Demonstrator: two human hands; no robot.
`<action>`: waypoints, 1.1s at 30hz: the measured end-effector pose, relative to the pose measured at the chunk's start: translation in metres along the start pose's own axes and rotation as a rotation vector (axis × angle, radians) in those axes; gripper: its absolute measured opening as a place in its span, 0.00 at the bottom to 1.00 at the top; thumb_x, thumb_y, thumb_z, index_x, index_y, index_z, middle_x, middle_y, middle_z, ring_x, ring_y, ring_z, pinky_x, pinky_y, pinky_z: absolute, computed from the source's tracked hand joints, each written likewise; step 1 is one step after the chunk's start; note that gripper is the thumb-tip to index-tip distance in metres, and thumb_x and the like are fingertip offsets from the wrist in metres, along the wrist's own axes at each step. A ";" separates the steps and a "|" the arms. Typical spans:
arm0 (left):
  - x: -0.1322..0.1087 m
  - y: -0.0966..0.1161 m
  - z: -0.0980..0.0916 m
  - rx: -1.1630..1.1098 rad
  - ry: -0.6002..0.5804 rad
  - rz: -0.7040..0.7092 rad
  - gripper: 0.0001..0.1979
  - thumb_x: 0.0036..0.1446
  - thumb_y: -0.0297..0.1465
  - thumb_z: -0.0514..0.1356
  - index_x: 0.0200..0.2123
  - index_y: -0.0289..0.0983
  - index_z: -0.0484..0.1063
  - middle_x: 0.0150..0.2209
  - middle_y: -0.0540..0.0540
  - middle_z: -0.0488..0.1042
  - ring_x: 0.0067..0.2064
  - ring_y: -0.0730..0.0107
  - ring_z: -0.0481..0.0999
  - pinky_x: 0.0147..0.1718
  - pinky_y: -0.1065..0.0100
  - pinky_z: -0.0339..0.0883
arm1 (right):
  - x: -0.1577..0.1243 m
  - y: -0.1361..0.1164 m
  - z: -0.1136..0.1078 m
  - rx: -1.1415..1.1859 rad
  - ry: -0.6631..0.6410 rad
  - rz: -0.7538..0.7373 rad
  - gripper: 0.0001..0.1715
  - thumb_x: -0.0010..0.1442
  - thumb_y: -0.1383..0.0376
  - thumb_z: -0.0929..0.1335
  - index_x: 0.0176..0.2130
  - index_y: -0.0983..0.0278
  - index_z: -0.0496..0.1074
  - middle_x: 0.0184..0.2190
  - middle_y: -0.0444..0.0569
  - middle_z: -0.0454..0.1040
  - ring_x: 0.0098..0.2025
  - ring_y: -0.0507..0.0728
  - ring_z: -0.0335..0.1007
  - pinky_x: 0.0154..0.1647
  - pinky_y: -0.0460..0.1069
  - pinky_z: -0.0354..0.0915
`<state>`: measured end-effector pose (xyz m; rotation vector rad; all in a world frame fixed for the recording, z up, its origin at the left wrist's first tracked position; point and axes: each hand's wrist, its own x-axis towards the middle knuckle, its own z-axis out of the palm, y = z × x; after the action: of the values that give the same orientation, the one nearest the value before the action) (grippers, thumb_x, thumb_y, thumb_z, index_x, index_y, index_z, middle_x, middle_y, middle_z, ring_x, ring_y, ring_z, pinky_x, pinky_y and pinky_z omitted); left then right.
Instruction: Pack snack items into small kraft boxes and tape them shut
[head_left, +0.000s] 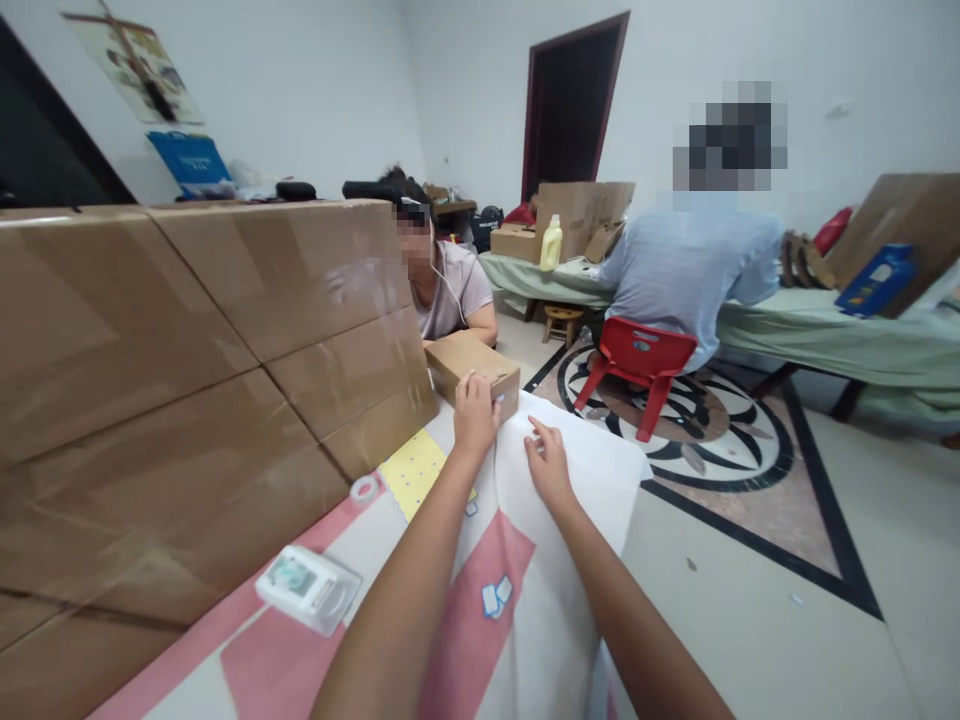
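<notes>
Resting on the near end of 1 small carton [471, 355]: left hand [475, 415], fingers bent over the top edge; whether it grips or only touches, cannot tell. Right hand [551, 465]: apart from the carton, just to its right and nearer; fingers loosely parted, nothing visible in hold. Small carton: far end of a pink-and-white tablecloth [277, 665], beside 1 stack of larger taped cartons [187, 440]. Also on the cloth: 1 tape roll [355, 492], near the stack; 1 white case [319, 590], closer in. Beyond: 1 person [461, 285] behind the carton; 1 person in light blue [671, 265], seated on 1 red chair [649, 347].
</notes>
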<state>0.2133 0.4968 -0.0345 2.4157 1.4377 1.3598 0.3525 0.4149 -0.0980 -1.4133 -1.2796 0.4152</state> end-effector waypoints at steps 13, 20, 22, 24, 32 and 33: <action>0.024 -0.012 0.009 0.212 0.002 -0.114 0.22 0.64 0.34 0.61 0.60 0.37 0.67 0.63 0.39 0.66 0.67 0.49 0.62 0.63 0.41 0.62 | 0.002 -0.022 -0.005 -0.003 -0.143 -0.091 0.15 0.63 0.60 0.64 0.34 0.63 0.77 0.32 0.51 0.74 0.36 0.58 0.70 0.40 0.52 0.64; 0.031 0.006 -0.004 0.345 -0.083 -0.151 0.20 0.64 0.37 0.61 0.56 0.38 0.70 0.60 0.40 0.70 0.60 0.55 0.70 0.57 0.46 0.70 | -0.072 -0.120 -0.007 0.681 -0.353 0.400 0.20 0.53 0.49 0.72 0.30 0.61 0.67 0.27 0.45 0.71 0.27 0.55 0.68 0.21 0.47 0.62; 0.034 0.014 -0.007 0.373 -0.107 -0.171 0.19 0.64 0.38 0.61 0.56 0.38 0.70 0.59 0.40 0.70 0.58 0.56 0.71 0.55 0.48 0.71 | -0.119 -0.149 0.004 0.943 -0.364 0.589 0.24 0.51 0.46 0.73 0.32 0.61 0.67 0.30 0.45 0.72 0.28 0.55 0.70 0.20 0.47 0.64; 0.037 0.020 -0.012 0.391 -0.138 -0.178 0.20 0.64 0.39 0.60 0.57 0.39 0.70 0.59 0.40 0.70 0.57 0.57 0.72 0.54 0.49 0.72 | -0.162 -0.172 0.018 1.087 -0.323 0.674 0.29 0.51 0.39 0.71 0.30 0.61 0.67 0.27 0.47 0.71 0.30 0.58 0.73 0.23 0.49 0.67; 0.032 0.042 -0.062 0.396 -0.208 -0.092 0.27 0.61 0.41 0.63 0.61 0.39 0.67 0.68 0.39 0.60 0.68 0.46 0.59 0.65 0.36 0.56 | -0.215 -0.237 0.041 1.029 -0.493 0.437 0.34 0.50 0.33 0.63 0.36 0.55 0.77 0.27 0.52 0.77 0.39 0.72 0.79 0.30 0.61 0.72; 0.027 0.046 -0.072 0.392 -0.177 -0.085 0.28 0.61 0.41 0.63 0.62 0.40 0.65 0.71 0.39 0.56 0.70 0.45 0.55 0.66 0.36 0.54 | -0.222 -0.243 0.044 1.011 -0.515 0.432 0.33 0.51 0.34 0.63 0.37 0.54 0.77 0.26 0.52 0.77 0.40 0.73 0.79 0.30 0.62 0.72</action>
<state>0.2022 0.4615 0.0469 2.5730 1.8776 0.8871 0.1294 0.1946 0.0098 -0.6877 -0.8804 1.5470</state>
